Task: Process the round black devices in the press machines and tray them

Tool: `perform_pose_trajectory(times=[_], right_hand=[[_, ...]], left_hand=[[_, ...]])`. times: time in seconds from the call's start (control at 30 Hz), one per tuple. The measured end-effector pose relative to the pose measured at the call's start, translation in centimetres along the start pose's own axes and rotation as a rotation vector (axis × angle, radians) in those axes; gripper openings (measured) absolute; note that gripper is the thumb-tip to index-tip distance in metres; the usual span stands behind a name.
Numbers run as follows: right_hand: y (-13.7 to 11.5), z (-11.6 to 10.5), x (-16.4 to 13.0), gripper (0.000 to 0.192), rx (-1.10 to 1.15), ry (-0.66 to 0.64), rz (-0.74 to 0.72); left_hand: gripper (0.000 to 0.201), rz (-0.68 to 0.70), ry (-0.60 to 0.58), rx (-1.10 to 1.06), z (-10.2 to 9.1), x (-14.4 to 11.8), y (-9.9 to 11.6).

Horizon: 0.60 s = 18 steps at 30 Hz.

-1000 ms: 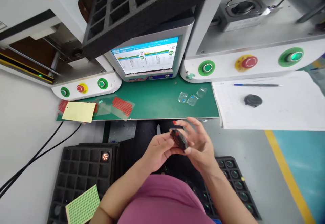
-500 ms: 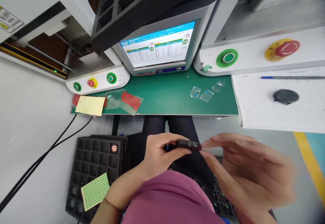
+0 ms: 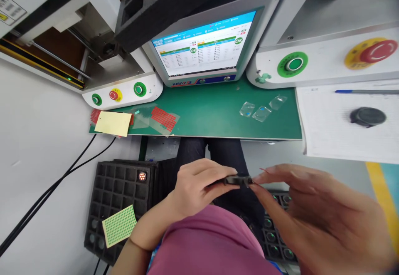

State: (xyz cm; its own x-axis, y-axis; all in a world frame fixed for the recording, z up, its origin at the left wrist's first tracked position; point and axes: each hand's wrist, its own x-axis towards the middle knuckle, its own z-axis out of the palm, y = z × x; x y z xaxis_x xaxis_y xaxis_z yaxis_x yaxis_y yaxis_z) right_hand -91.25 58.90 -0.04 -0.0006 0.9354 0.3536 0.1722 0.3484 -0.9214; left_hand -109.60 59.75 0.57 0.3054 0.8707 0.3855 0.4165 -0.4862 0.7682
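Below the bench edge, my left hand [image 3: 198,185] pinches a small black flat part [image 3: 237,180], seen nearly edge-on, between thumb and fingers. Its right end meets the thumb and index fingertips of my right hand [image 3: 324,212], which are closed on it. A thin red sliver shows at the right index finger; whether it is a nail or a sticker I cannot tell. The other right fingers curl loosely and are blurred. Fingers hide much of the part.
Red sticker sheets [image 3: 163,118], a yellow card [image 3: 112,124] and clear plastic pieces [image 3: 262,113] lie on the green bench [image 3: 205,121]. Black foam trays [image 3: 116,187] with a green-dotted sheet [image 3: 120,226] stand at left. A monitor [image 3: 205,52], papers [image 3: 324,142] and a round black part [image 3: 368,117] are beyond.
The view has shifted slightly. The black part has turned a little and sits slightly farther right in the picture; both hands stay at it. More of the tray by my right hand shows.
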Motion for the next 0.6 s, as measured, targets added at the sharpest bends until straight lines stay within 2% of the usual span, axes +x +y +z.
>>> perform_pose_trajectory(times=[0.13, 0.23, 0.4, 0.6], right_hand=[[0.35, -0.78, 0.86, 0.044, -0.001, -0.178, -0.075], [0.46, -1.03, 1.02, 0.041, 0.005, -0.252, -0.125], [0.37, -0.84, 1.05, 0.038, 0.026, -0.232, -0.103], [0.13, -1.07, 0.99, 0.061, 0.078, -0.197, -0.102]], left_hand=[[0.017, 0.036, -0.041, -0.020, -0.30, -0.09, -0.16], [0.018, 0.048, -0.052, -0.023, -0.25, -0.14, -0.16], [0.018, 0.046, -0.046, -0.035, -0.15, -0.09, -0.12], [0.018, 0.055, -0.052, -0.061, -0.36, 0.19, -0.11]])
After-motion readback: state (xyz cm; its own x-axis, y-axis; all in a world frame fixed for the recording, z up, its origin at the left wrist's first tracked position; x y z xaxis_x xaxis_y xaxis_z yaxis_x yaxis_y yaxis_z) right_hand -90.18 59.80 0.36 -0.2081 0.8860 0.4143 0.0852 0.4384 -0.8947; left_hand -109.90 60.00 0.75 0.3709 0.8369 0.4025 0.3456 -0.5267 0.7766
